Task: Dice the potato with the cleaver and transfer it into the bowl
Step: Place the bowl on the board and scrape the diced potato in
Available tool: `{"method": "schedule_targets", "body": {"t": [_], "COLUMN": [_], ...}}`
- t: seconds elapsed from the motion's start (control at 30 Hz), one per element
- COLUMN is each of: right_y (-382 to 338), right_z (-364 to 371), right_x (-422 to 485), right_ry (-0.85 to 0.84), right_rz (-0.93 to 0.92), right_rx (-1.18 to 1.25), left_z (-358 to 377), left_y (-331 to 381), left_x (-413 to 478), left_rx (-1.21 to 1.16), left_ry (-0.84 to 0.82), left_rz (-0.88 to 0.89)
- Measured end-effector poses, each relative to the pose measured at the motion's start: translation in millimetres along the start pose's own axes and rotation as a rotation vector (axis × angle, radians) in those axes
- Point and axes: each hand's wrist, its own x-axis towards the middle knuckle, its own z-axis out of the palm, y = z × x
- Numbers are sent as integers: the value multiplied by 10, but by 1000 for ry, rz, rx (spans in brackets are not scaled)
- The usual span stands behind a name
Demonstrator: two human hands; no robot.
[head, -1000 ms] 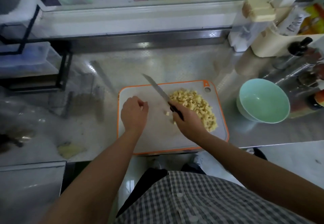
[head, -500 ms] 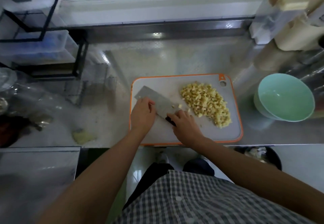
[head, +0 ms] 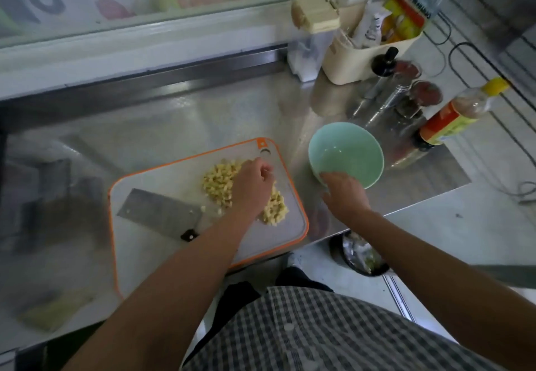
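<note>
A: Board + potato, what's it look like?
B: White plastic cutting board (head: 162,179), orange rim, rounded corners, on the brushed stainless-steel counter (head: 203,126). The pale-yellow diced potato (head: 217,185) sits on the board's right half, a loose heap of small cubes.
A: Cleaver?
B: Wide rectangular steel cleaver (head: 162,211) w/ black handle, lying flat on the board's left half, no hand on it.
A: Hands?
B: Left hand (head: 255,187) is on top of the heap, fingers bent down over the cubes (can't tell if any are pinched). Right hand (head: 345,196) grips the near rim of the smooth mint-green round bowl (head: 348,150), on the counter just right of the board.
A: Other stuff?
B: Behind the bowl: sauce bottle (head: 452,118) w/ yellow cap, and a cream plastic caddy (head: 362,57) w/ packets and tubes in it.
</note>
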Motion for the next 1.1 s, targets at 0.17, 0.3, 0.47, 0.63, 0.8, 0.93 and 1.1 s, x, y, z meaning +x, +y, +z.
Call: {"method": "schedule_targets", "body": {"t": [0.17, 0.3, 0.47, 0.63, 0.8, 0.93, 1.1], "right_y": [-97, -517, -1045, -1594, -1961, -2115, -2235], "right_z": [-120, -183, -77, -12, 569, 897, 904], "right_x": [43, 184, 319, 27, -121, -171, -188], "right_ry": [317, 347, 227, 357, -106, -255, -271], "right_rz": [-212, -573, -843, -923, -836, -711, -623], "right_rx": [90, 107, 137, 418, 196, -53, 228], "left_z": [36, -237, -606, -1006, -1381, -1540, -1581], "left_y": [44, 154, -101, -633, -1041, -1196, -1270], "left_x": [50, 57, -118, -388, -768, -984, -1065], "left_rx": [-173, -803, -935, -1005, -986, -958, -978], "left_ry": [1, -47, 120, 549, 834, 890, 932], "left_rz": [-109, -421, -598, -736, -743, -783, -789]}}
